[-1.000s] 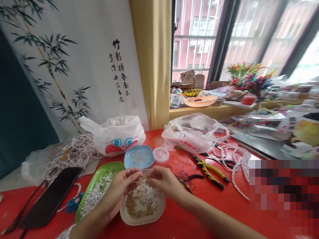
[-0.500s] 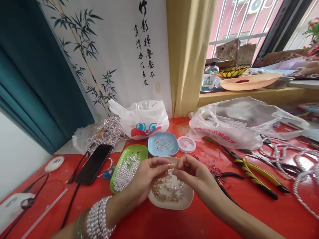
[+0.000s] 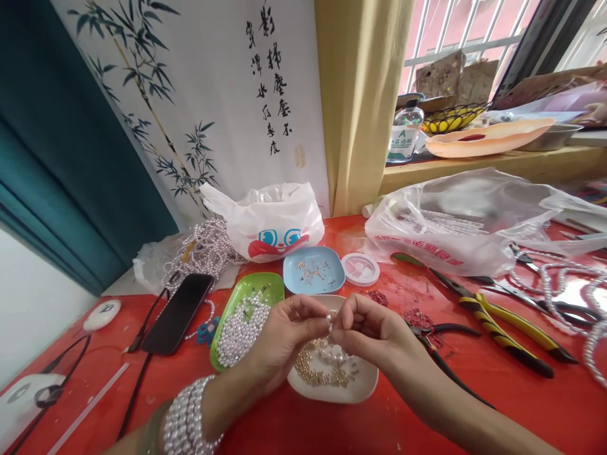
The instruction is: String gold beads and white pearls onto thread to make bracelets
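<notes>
My left hand [image 3: 287, 335], with several pearl bracelets [image 3: 187, 414] on its wrist, pinches a small string of pearl beads [image 3: 329, 322] between thumb and forefinger. Close against it, the fingertips of my right hand [image 3: 372, 328] are pressed together on the same string; its finer end is too small to make out. Both hands are above a white plate [image 3: 332, 393] that holds gold beads [image 3: 313, 373] and some pearl beads. To the left lies a green tray [image 3: 270, 284] full of pearl beads. A blue tray [image 3: 315, 253] behind holds small metallic bits.
Pliers with yellow-black handles [image 3: 502, 338] and black-handled pliers [image 3: 441, 344] lie at right. A phone [image 3: 177, 314] and cables are at left. A round lid [image 3: 360, 268], plastic bags [image 3: 284, 227] and bead strands [image 3: 206, 253] stand farther back on the red table.
The view has shifted slightly, so things at right sit farther right. My fingertips have come closer together around the beads, covering more of the piece between them.
</notes>
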`<state>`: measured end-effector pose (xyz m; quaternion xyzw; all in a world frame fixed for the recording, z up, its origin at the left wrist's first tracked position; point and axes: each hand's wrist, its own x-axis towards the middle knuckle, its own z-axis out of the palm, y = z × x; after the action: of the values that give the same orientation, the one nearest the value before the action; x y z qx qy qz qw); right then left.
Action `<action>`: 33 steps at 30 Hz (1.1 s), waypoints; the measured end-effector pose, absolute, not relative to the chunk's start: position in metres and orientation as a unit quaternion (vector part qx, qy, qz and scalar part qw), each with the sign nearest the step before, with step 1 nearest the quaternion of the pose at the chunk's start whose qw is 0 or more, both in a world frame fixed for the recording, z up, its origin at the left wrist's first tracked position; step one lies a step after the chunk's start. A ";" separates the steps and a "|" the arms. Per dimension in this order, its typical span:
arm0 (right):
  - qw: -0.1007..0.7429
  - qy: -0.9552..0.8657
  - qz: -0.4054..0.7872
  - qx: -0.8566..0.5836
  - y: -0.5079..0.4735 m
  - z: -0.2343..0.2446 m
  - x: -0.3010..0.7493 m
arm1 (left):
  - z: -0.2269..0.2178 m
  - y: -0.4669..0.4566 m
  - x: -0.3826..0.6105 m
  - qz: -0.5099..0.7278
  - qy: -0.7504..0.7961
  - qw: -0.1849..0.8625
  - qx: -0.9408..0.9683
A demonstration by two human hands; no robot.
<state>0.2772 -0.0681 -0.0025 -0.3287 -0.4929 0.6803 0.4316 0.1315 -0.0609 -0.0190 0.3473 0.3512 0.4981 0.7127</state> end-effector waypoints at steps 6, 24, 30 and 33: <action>0.420 -0.485 0.682 -0.352 -0.066 0.000 0.276 | -0.021 -0.060 0.132 0.508 0.368 0.683 0.374; 0.434 -0.785 0.190 -0.400 -0.062 -0.017 0.285 | -0.015 -0.064 0.121 0.457 0.364 0.218 0.781; 0.407 -0.844 0.058 -0.345 -0.055 -0.019 0.292 | -0.015 -0.066 0.123 0.418 0.441 0.364 0.705; 0.405 -0.852 0.064 -0.326 -0.052 -0.021 0.294 | -0.016 -0.065 0.122 0.407 0.456 0.423 0.669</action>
<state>0.2940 -0.0519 -0.0211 -0.3261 -0.8516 0.0636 0.4054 0.1221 -0.0646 -0.0156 0.6691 0.4558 0.4072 0.4229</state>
